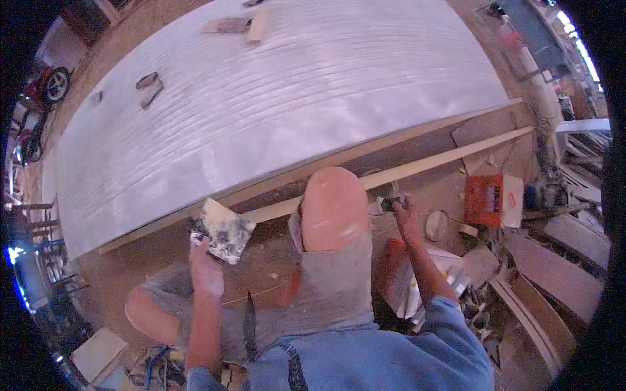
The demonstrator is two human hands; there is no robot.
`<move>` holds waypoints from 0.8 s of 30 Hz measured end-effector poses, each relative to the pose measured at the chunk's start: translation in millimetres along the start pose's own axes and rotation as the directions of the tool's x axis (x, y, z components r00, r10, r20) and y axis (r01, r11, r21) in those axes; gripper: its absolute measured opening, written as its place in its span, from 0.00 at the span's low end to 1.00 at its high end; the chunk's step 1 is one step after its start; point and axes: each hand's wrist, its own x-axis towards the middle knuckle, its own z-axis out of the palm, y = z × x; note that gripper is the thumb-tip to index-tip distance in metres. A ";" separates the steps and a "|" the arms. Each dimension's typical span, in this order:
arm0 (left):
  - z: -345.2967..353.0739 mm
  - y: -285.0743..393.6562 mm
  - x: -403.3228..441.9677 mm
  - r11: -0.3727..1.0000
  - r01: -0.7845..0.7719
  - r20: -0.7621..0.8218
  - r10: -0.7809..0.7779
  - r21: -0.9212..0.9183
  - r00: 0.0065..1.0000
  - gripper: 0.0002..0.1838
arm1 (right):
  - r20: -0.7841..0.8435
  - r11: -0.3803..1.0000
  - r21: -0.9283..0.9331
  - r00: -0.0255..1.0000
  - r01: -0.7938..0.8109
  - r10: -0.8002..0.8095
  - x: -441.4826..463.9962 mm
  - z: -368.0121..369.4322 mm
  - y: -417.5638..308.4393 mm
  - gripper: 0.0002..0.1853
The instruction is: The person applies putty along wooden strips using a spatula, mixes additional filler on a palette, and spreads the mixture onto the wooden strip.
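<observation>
My left hand (206, 272) is closed on the near edge of a flat, pale smeared board (227, 229), which carries white and dark patches of paste. To the right of my raised knee, my right hand (408, 220) grips a small dark-handled putty knife (390, 204); its pale blade points left and is partly blurred. In front of both hands lies a large whitish ribbed panel (274, 111). A long wooden strip (450, 154) runs beside the panel's near edge, passing behind my knee.
A wood block (258, 26) and small dark pieces (147, 80) rest on the panel. At the right are an orange-and-white box (484, 199), a round lid (436, 225) and stacked boards (554, 260). A wheeled machine (56, 85) stands far left.
</observation>
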 end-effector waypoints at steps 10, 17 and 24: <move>91.7 115.3 -16.7 0.989 0.070 0.354 -0.113 0.132 0.929 0.18 | -0.104 0.904 -0.087 0.899 0.418 -0.425 -126.3 -137.3 -337.7 0.10; 108.0 162.7 -29.0 0.979 0.205 0.570 -0.160 -0.015 0.806 0.17 | 0.084 0.417 0.107 0.410 0.902 -0.908 -177.6 -108.7 -464.8 0.12; 136.7 131.6 -26.5 0.985 0.127 0.646 -0.022 -0.117 0.763 0.32 | -0.031 -0.075 -0.005 -0.075 0.997 -0.997 -127.6 -69.8 -438.6 0.12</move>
